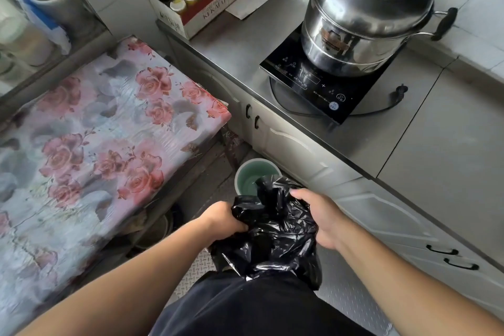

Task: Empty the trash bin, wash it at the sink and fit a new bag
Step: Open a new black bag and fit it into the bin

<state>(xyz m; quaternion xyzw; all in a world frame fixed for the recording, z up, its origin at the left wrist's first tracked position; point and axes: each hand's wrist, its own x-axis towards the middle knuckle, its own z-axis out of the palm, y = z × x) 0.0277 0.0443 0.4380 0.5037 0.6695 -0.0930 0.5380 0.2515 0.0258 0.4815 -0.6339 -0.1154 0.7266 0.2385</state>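
Below, both hands grip a black bag over the bare bin.

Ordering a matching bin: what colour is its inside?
Pale green inside the round bin, seen in the head view.

The black bag hides the near rim of the bin and the fingertips of both hands, the pot's lid knob is cut off, and the left shelf jars are blurred.

- Home kitchen.
- Steel stockpot on induction cooktop, grey countertop.
- Condiment box; cabinet doors; floral-covered table.
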